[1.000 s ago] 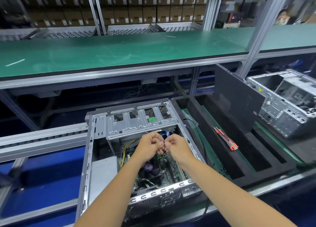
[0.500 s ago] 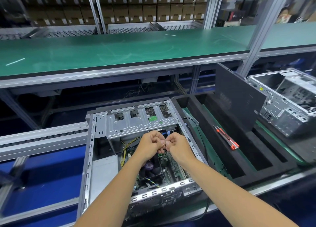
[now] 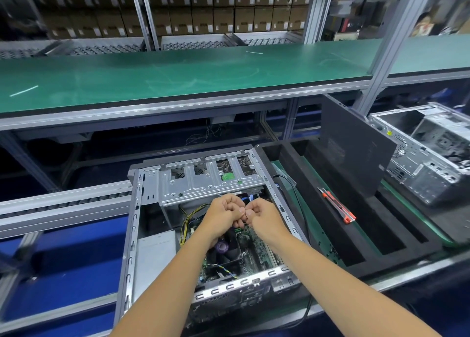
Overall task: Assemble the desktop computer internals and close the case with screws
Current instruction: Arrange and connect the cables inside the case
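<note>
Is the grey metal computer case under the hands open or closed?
Open: the grey metal computer case has no side cover on, leaving its green motherboard and drive cage exposed.

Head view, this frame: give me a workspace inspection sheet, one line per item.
Surface: blue conveyor bed with metal rails.
Job's things: open computer case, motherboard and fan exposed; dark side panel leaning in the foam tray.
Clutter: red-handled tool in the tray.
Hands: left hand and right hand curled together over the case; what they pinch cannot be told.
Cables: yellow-black bundle; black cable over the case edge.
Surroundings: green shelf, stacked boxes, second open case.
</note>
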The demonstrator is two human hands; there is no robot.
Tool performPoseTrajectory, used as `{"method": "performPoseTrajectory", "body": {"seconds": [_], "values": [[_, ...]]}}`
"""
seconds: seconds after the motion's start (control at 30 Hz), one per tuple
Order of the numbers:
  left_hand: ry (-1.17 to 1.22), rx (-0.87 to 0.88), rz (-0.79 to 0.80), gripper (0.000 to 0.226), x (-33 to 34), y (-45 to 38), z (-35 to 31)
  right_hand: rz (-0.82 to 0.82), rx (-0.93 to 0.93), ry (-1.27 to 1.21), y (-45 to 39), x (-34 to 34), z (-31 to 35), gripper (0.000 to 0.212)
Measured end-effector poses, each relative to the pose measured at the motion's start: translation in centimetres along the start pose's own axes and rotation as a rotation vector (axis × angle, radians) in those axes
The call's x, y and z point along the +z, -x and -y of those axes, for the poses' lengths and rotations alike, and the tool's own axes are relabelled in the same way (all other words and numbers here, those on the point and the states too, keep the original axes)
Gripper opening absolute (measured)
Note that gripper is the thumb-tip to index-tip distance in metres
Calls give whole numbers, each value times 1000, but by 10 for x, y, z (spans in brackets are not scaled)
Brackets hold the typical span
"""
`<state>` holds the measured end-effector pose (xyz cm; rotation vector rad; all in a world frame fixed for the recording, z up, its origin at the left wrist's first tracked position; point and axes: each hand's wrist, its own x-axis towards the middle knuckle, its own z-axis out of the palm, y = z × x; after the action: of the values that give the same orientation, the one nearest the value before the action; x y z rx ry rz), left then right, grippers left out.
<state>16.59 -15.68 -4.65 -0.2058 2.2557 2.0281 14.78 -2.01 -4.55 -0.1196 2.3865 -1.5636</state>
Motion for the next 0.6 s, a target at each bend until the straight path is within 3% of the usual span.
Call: {"method": "performPoseTrajectory", "body": {"seconds": [0.6], "values": [[15,8,10,9,0,-2,0,-41,-10,-5,1,-1,3,14]]}}
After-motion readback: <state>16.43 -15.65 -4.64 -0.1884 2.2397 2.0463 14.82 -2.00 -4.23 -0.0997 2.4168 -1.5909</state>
